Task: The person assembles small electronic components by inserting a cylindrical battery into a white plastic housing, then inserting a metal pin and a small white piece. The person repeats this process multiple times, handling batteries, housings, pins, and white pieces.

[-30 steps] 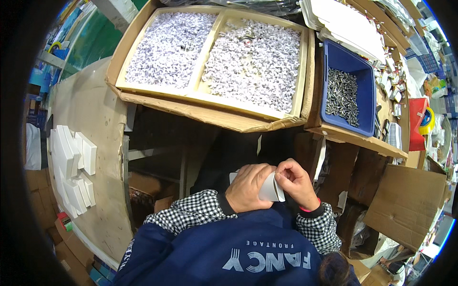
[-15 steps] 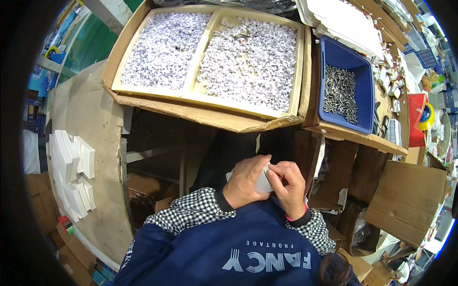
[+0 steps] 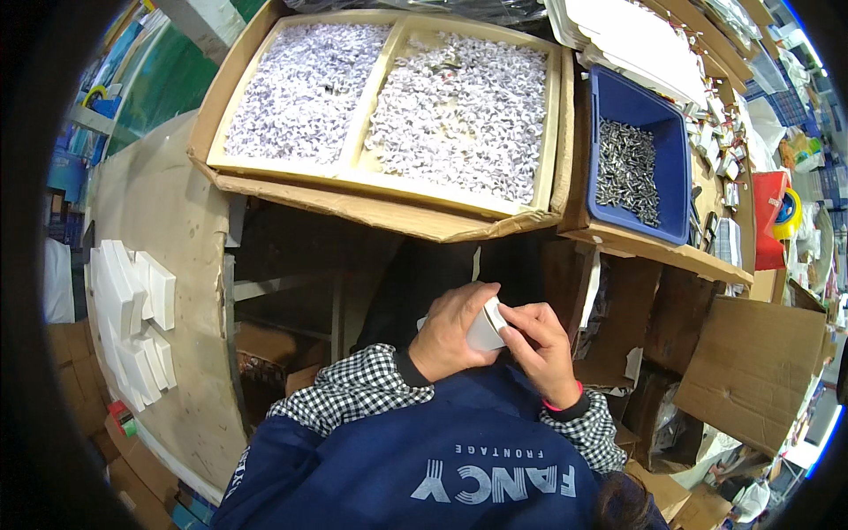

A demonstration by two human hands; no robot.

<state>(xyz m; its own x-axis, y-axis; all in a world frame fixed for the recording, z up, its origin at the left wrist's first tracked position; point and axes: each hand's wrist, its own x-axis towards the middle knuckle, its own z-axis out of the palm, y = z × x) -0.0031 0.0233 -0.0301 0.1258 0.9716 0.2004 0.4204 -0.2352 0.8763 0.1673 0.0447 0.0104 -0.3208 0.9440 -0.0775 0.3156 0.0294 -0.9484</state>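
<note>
- The left hand (image 3: pixel 452 331), at the lower centre of the frame, is closed around a white box (image 3: pixel 484 332), its fingers lying over the far side.
- The white box is held above the lap, tilted, between the two hands; part of it is hidden by the left hand.
- The right hand (image 3: pixel 541 340), just to the right, has its thumb and bent fingers at the box's right-hand end, by the edge. Whether they pinch anything there, I cannot tell.
- Both wrists come out of black-and-white checked sleeves (image 3: pixel 353 389); a navy garment (image 3: pixel 371 481) with pale lettering fills the bottom of the frame.
- At the upper centre, a cream tray (image 3: pixel 353 181) with two compartments sits in a carton (image 3: pixel 389 216); many small white pieces (image 3: pixel 305 93) lie in both compartments.
- Right of it, at the upper right, a blue bin (image 3: pixel 629 91) holds dark metal screws (image 3: pixel 625 172).
- White sheets (image 3: pixel 632 44) are stacked behind the bin.
- At the far right, a yellow roll (image 3: pixel 794 215) is beside a red object (image 3: pixel 767 231).
- At the left of the frame, more white boxes (image 3: pixel 117 291) lie grouped on a worn table (image 3: pixel 172 199).
- A brown flap (image 3: pixel 746 362) stands out at the lower right.
</note>
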